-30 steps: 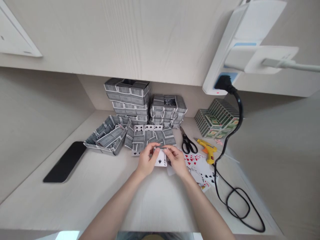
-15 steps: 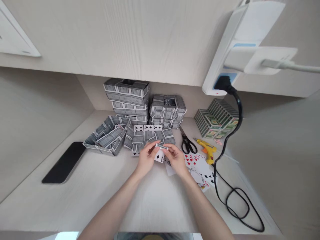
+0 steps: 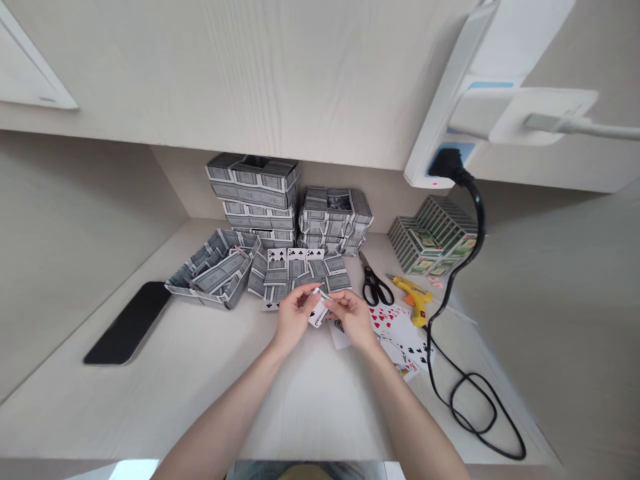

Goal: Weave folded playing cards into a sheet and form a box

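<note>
A small white playing card with black marks is pinched between my two hands above the front of the shelf surface. My left hand grips its left side with thumb and fingers. On the right side, the fingertips of my right hand hold the same card. Just beyond the hands lie folded grey-backed cards, several with their white faces showing. Loose cards, red and black, are spread to the right of my right hand.
A card tray and a black phone are left. Stacked card boxes stand behind. Right are black scissors, a yellow glue gun, card packs and a black cable; a power strip hangs above.
The card between my hands has turned, its lower end swinging slightly left, and its face is tilted differently. Both hands stay in nearly the same place.
</note>
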The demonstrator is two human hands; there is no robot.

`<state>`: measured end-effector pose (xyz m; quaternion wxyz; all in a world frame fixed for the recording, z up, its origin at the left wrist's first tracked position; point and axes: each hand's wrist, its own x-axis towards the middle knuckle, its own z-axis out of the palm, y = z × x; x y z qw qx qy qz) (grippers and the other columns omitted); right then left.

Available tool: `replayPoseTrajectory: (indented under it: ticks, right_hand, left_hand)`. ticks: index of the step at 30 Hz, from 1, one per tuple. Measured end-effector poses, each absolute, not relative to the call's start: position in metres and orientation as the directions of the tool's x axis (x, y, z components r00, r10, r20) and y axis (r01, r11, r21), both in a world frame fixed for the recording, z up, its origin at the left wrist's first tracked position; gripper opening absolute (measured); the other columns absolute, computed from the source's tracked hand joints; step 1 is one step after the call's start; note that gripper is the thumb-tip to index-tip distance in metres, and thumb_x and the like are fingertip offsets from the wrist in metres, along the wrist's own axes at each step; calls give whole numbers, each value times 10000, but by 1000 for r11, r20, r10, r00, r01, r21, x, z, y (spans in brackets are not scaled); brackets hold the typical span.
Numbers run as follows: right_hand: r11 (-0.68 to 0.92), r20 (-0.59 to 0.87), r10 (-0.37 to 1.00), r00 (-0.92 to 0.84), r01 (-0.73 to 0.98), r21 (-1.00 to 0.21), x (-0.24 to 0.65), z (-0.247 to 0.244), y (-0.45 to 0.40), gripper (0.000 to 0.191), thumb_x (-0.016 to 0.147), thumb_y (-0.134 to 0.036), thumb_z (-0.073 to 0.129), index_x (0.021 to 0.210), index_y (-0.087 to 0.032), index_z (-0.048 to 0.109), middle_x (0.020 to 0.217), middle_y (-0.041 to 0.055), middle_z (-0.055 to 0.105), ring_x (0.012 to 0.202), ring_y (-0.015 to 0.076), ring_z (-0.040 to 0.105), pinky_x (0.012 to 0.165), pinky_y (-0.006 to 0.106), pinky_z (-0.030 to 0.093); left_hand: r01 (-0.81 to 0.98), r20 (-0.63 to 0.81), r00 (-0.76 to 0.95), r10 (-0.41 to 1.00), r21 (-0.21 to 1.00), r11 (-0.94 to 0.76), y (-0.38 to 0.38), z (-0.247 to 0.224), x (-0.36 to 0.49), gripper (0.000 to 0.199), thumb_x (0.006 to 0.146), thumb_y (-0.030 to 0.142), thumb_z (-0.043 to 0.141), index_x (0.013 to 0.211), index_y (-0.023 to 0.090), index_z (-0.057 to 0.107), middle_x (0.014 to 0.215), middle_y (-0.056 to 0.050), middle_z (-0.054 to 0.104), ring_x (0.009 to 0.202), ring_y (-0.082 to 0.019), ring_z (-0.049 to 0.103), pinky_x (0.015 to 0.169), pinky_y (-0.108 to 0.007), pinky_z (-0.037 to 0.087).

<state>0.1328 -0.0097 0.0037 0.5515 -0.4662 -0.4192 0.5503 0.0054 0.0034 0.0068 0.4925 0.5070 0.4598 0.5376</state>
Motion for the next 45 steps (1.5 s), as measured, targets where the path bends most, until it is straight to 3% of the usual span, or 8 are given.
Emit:
replayPoseTrajectory:
  ticks: [6,11,22,26,29,33,37,45]
  right_hand:
    - [-106,-112,994,12,-223,-969,131,7,-11,348,551,-406,734,712,-154,554,629,4,637,553,140,599,562,290,519]
    - [-118,-115,992,-50,-78,-990,132,6,-13,309,555,-377,732,656,-178,518,552,-34,576,510,127,569,537,272,514]
    - [-88,-81,994,-78,-92,-992,128,9,-19,282,573,-364,715,616,-188,499,489,-69,504,448,105,513,478,264,504]
    - [-88,-85,994,-64,-55,-995,128,3,-16,287,594,-374,698,650,-192,483,526,-55,547,470,127,563,462,253,488]
    - [-105,-102,994,-29,-87,-991,131,2,-11,322,595,-415,693,676,-193,474,536,-44,578,458,132,577,471,260,488]
    - [-96,-106,993,45,-183,-979,138,8,-8,364,575,-438,712,696,-188,478,546,-24,606,470,144,598,476,261,485]
    - [-99,-115,992,53,-237,-966,141,14,-8,375,546,-424,739,681,-181,487,589,-8,622,531,152,614,482,252,481]
    - [-134,-139,990,20,-166,-977,146,5,-4,333,576,-396,726,678,-174,500,539,-41,573,466,78,505,446,195,401]
  left_hand:
    - [138,153,-14,988,979,-150,-2,5,7,190,697,337,615,768,161,620,726,-8,633,696,-139,563,646,-238,418]
    - [290,309,9,951,909,-298,-3,4,4,148,716,303,596,654,168,595,662,0,586,690,-139,542,647,-244,397]
    - [450,485,30,874,774,-445,-8,5,4,302,802,323,499,541,173,478,550,15,481,593,-113,460,582,-232,347]
    - [414,368,57,928,837,-357,-4,7,3,285,784,346,515,561,169,509,554,21,494,583,-107,464,575,-227,351]
    - [305,233,60,971,922,-240,1,10,2,178,721,349,588,708,171,588,663,9,585,661,-122,524,618,-229,389]
    - [62,127,16,992,990,-128,6,11,2,377,590,327,703,907,167,575,828,-20,633,751,-146,576,669,-246,436]
    - [-121,-23,-5,1000,992,22,9,6,2,353,560,340,721,801,140,558,720,-12,626,649,-130,574,594,-233,437]
    - [-156,-108,0,994,982,107,9,7,-2,295,557,324,733,705,120,580,616,10,610,553,-90,526,545,-202,390]
